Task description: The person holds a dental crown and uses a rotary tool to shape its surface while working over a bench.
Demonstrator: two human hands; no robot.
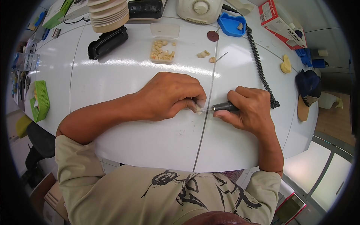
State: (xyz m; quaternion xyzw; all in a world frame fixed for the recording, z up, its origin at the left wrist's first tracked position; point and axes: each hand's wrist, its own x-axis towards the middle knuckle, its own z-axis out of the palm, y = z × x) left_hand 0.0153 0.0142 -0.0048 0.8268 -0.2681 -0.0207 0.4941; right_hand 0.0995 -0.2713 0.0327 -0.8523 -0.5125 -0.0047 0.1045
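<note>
Near the middle of the white table (150,142), my left hand (170,96) pinches a small whitish piece (199,110), mostly hidden by the fingertips. From the right, my right hand (249,107) grips a black rotary handpiece (225,107) whose thin metal bit meets the piece or stops just short of it; I cannot tell which. Beyond my hands stands a clear hinged box (165,30), lid up, with several cream tooth-shaped pieces (162,56). To its right lie more cream pieces (203,54), a small orange-tan piece (212,59) and a thin pointed metal rod (222,56).
A coiled black cord (258,56) runs down the right side. At the back are a cream control unit (198,11), blue tray (224,23), dark red disc (212,35), ribbed hose (108,17) and black case (107,43). A green basket (44,101) stands left, a cap (309,88) right.
</note>
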